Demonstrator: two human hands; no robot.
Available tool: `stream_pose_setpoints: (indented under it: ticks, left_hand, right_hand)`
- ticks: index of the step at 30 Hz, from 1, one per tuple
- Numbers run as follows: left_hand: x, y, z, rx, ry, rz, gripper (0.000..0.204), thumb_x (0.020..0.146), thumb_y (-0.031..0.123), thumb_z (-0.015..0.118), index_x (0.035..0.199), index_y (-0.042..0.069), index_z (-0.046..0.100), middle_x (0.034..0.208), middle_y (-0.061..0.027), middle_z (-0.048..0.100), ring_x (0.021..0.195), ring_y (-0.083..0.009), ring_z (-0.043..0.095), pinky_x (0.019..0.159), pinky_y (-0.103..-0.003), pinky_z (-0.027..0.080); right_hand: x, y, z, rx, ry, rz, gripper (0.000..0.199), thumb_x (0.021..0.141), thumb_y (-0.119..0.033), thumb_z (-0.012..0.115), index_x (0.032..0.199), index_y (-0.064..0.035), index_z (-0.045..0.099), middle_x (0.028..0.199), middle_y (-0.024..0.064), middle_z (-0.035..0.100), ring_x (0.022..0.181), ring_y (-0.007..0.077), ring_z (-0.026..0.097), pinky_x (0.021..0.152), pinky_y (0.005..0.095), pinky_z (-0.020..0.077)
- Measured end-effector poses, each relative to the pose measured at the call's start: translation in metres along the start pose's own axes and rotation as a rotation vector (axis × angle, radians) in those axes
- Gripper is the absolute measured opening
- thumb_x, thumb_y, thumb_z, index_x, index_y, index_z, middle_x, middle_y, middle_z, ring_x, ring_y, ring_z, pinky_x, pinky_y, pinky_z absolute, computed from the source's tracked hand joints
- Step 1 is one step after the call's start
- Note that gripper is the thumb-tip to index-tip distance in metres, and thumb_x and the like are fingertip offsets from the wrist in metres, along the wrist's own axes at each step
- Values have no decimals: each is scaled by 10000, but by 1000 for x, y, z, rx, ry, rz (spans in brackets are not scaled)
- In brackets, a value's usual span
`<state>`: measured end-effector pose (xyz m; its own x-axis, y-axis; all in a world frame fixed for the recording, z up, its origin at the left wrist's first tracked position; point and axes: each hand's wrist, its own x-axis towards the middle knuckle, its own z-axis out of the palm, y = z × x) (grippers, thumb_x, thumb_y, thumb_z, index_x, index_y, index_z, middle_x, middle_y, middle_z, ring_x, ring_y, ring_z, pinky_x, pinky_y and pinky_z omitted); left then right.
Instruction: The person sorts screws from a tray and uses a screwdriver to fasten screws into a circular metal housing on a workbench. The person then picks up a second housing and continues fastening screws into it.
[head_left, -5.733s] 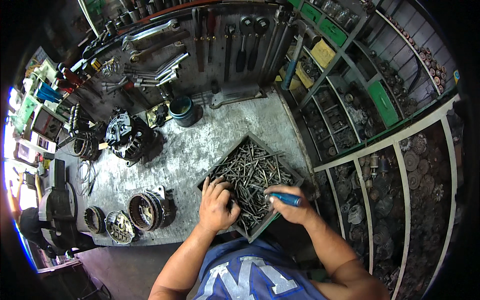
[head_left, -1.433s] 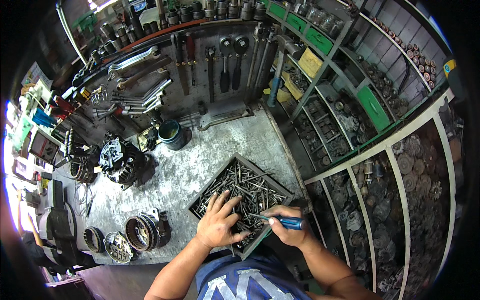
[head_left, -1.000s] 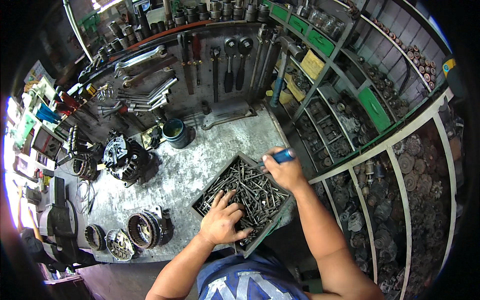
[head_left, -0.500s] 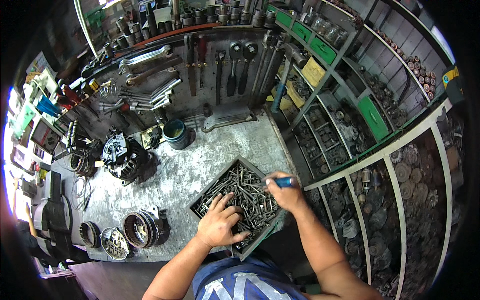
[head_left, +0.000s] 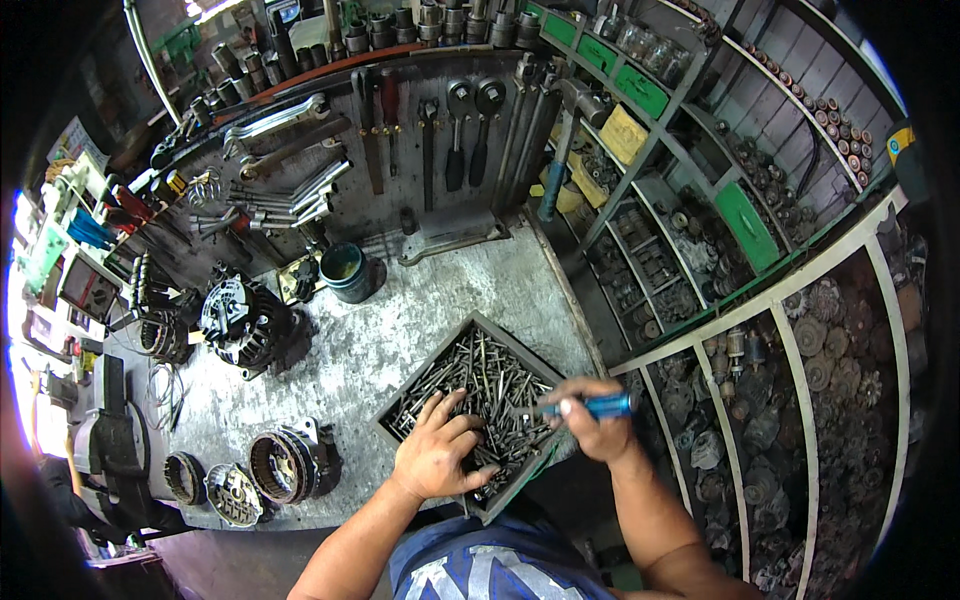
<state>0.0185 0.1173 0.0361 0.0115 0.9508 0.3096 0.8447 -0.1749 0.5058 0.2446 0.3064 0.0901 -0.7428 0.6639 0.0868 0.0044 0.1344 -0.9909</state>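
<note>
Two hands: apart, the left hand (head_left: pixel 438 448) over the near-left part of the tray (head_left: pixel 422 366), the right hand (head_left: pixel 598 425) at its right corner.
Left hand: palm down, fingers spread on the pile inside the tray; whether it pinches any one piece, I cannot tell.
Right hand: closed around a screwdriver (head_left: pixel 608 406), its shaft pointing left over the tray; whether the tip touches the pile is too blurred to tell.
Bolts: a jumbled heap (head_left: pixel 490 370) of thin dark metal pieces filling the tray, lying every which way.
Handling of bolts: likely light singly, hard and stiff, not fragile; perhaps slippery if oily, and apt to snag on their neighbours.
Hold on bolts: best pinched at the shank or under the head, once a finger or the blade has parted those around.
Handling of tray: likely heavy when full, rigid; best gripped with both hands on opposite walls and kept level.
Hold on screwdriver: the thick blue handle gives a good grip, the thin shaft less.
Bench: worn metal top (head_left: pixel 430 295) under the tray; a blue pot (head_left: pixel 345 275) stands beyond the tray to the left, a wrench (head_left: pixel 450 248) straight beyond it.
</note>
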Motion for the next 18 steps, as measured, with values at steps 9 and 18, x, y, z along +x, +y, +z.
stream_pose_setpoints:
  ticks: [9, 18]
  left_hand:
    - [-3, -1, 0, -10, 3, 28, 505, 831, 535, 888, 1017, 72, 813, 1213, -70, 748, 1506, -438, 540, 1286, -655, 375]
    - [-5, 1, -2, 15, -10, -97, 761, 865, 637, 847, 1446, 160, 725, 1715, -238, 462, 1602, -510, 405, 1331, -674, 306]
  right_hand:
    - [132, 53, 63, -468, -17, 208, 243, 1002, -249, 756, 939, -15, 732, 781, 173, 718, 682, 243, 669, 705, 477, 564]
    - [68, 62, 16, -115, -37, 122, 169, 1098, -135, 679, 1009, 2, 719, 872, 80, 778, 779, 160, 786, 689, 334, 647]
